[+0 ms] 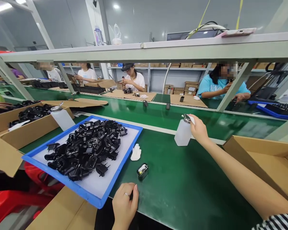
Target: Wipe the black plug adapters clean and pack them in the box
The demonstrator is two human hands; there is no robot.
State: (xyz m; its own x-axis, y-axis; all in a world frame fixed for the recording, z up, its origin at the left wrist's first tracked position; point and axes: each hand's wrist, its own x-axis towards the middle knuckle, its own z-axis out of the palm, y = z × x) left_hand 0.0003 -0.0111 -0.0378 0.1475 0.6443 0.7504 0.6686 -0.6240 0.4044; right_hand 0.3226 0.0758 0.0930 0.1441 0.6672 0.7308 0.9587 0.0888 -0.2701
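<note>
My right hand (199, 130) pinches a folded white wipe (192, 120) against the metal pump top (186, 118) of a translucent white bottle (183, 133), which stands upright on the green table. My left hand (125, 202) rests closed at the table's front edge, fingers curled, with nothing showing in them. Just beyond it stands a small black charger housing (142, 171), its open top showing white and yellow parts inside. A crumpled white wipe (135, 152) lies behind the housing, by the tray. Black plug housings (91, 143) are heaped in the blue-rimmed tray (121, 172) to the left.
A second pump bottle (62, 118) and a cardboard box of black parts (31, 131) are at left. An open carton (266, 153) stands at right. Black pieces (168, 105) lie on the green belt (124, 110). Several co-workers sit across, beyond a metal frame (144, 52).
</note>
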